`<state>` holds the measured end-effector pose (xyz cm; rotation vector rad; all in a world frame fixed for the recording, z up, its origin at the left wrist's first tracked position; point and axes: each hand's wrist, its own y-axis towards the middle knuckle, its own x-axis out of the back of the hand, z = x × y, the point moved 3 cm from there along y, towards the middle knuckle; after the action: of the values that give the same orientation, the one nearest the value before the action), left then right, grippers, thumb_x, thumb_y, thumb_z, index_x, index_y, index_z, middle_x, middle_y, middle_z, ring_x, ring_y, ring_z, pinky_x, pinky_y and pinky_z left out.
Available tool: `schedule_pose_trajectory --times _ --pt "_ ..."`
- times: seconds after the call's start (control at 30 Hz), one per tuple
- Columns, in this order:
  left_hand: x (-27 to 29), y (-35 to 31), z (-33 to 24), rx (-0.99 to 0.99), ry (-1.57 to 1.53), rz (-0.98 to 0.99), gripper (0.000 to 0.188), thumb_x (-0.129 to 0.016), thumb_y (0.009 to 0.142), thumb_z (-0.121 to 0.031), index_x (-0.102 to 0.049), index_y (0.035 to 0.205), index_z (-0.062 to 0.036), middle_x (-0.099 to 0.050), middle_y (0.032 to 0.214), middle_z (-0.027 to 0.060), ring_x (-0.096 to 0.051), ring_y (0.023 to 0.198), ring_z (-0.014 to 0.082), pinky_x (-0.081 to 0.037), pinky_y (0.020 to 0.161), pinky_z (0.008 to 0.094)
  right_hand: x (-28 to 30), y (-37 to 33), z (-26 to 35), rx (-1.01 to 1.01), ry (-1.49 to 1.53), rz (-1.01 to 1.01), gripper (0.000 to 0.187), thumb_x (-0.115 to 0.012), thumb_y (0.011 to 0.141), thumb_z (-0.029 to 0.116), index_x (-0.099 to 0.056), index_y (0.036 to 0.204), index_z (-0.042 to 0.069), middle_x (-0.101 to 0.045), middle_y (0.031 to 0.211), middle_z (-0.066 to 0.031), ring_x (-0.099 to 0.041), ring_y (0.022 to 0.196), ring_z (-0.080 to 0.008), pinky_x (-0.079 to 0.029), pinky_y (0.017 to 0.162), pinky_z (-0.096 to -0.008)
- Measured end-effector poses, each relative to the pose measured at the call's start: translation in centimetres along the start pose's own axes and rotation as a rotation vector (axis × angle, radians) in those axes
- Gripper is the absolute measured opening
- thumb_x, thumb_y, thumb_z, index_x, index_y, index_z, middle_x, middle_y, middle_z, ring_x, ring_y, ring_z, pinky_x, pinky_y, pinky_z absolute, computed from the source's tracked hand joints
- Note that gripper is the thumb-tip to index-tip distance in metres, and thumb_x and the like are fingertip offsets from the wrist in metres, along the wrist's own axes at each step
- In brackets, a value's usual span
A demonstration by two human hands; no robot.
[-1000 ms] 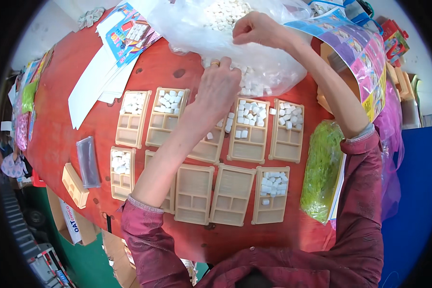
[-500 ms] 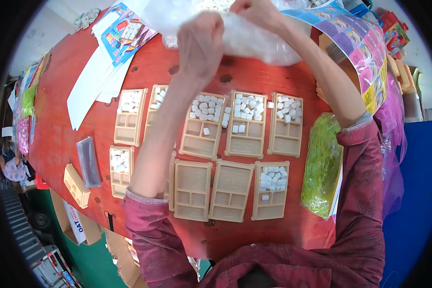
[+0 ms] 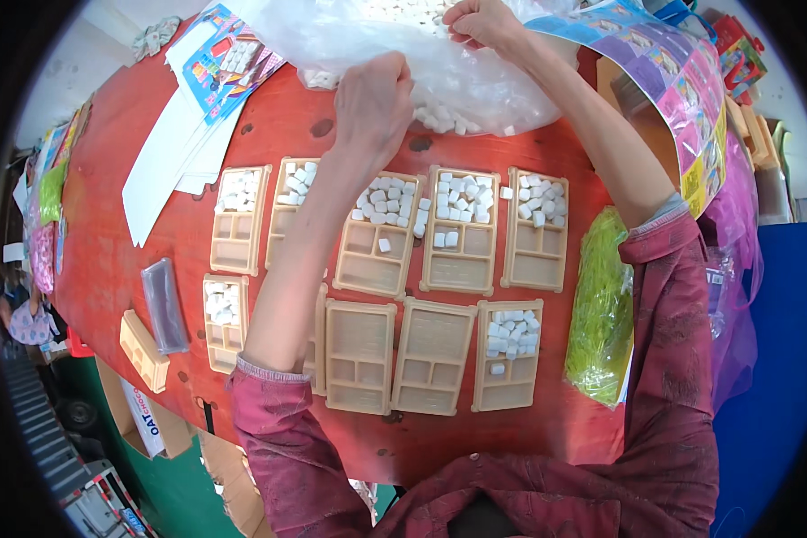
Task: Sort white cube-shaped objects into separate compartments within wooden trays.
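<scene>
A large clear plastic bag (image 3: 475, 85) of small white marshmallow-like pieces (image 3: 444, 119) lies at the table's far side. My left hand (image 3: 372, 103) is closed in a fist at its near edge and appears to grip the plastic. Farther right, my right hand (image 3: 486, 25) pinches the bag beside its opening, where more white pieces show. Beige compartment trays stand in two rows below; a far-row tray (image 3: 457, 269) has white pieces in its top section. Two near-row trays (image 3: 359, 332) hold none, while the one at right (image 3: 502, 394) is partly filled. My left forearm hides part of others.
Yellow-green shredded filler in a clear bag (image 3: 596, 314) lies right of the trays. Printed sheets (image 3: 672, 99) drape over a box at far right; white papers (image 3: 166, 161) lie at left. A grey plastic sleeve (image 3: 164, 305) and an edge-standing beige tray (image 3: 143, 350) sit near the left edge.
My left hand has moved down and slightly left. My right hand has shifted a little right and down. The bag has settled, showing white pieces along its near edge.
</scene>
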<state>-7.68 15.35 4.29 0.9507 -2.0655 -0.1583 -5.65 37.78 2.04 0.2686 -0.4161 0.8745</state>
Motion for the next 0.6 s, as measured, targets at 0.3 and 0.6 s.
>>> schedule_pose_trajectory --times 0.3,0.6 --pt "-0.4 -1.5 1.0 0.069 0.028 0.121 0.013 -0.052 0.078 -0.006 -0.058 0.077 0.0056 -0.06 0.073 0.0249 -0.059 0.075 0.042 -0.045 0.068 0.0468 -0.6 -0.4 1.5 0.41 -0.527 -0.005 0.026 -0.056 0.079 0.019 -0.068 0.08 -0.003 -0.063 0.069 -0.0227 -0.063 0.059 -0.0312 -0.05 0.059 -0.0402" --pt "1.1 0.0 -2.2 -0.204 -0.007 -0.195 0.017 -0.062 0.079 -0.006 -0.063 0.094 0.0029 -0.064 0.084 0.0165 -0.062 0.072 0.0277 -0.048 0.067 0.036 -1.3 0.2 -0.4 0.487 -0.733 -0.115 0.028 -0.069 0.067 0.015 -0.063 0.089 -0.003 -0.065 0.086 -0.018 -0.064 0.088 -0.0314 -0.051 0.078 -0.0376"
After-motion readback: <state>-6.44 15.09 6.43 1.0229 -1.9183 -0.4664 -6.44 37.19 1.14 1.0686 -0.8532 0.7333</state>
